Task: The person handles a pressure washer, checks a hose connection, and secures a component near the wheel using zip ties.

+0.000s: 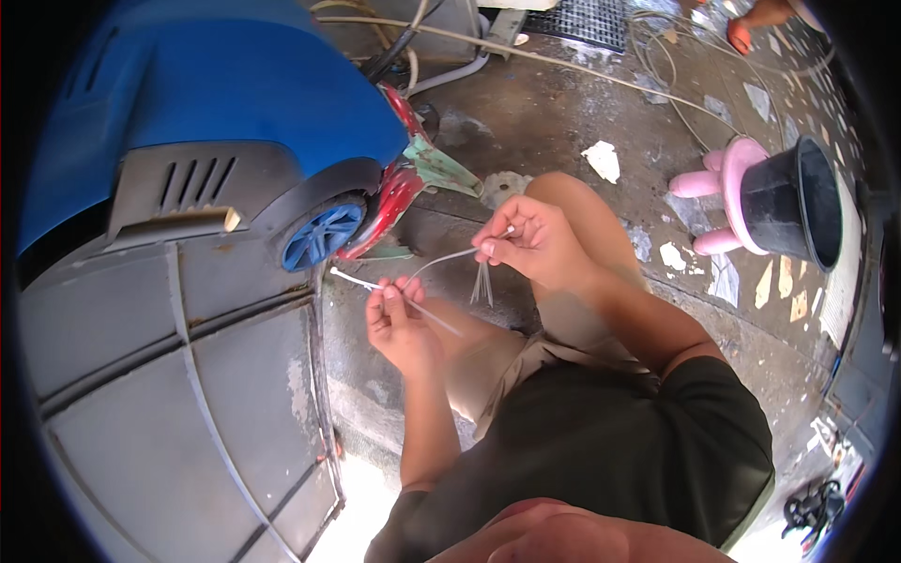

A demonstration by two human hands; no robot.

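Thin white cable ties are in both of my hands, above my knees. My left hand (404, 330) is closed on a white cable tie (351, 277); its thick end sticks out to the left and its thin tail points down to the right. A thin strand (441, 257) curves across from the left fingertips to the right ones. My right hand (533, 242) pinches a small bunch of cable ties (482, 284), whose tails hang below the fingers. How many it holds is hidden. Left of my hands stands a blue ride-on toy car (253, 84) with a blue-spoked wheel (324, 233).
Beneath the car is a grey metal panel (244, 375). Red and green broken pieces (404, 183) lie beside the wheel. To the right, a black bucket (784, 202) lies against a pink stool (737, 192) on its side. Hoses (526, 54) cross the littered floor; another person's foot (741, 36) shows far right.
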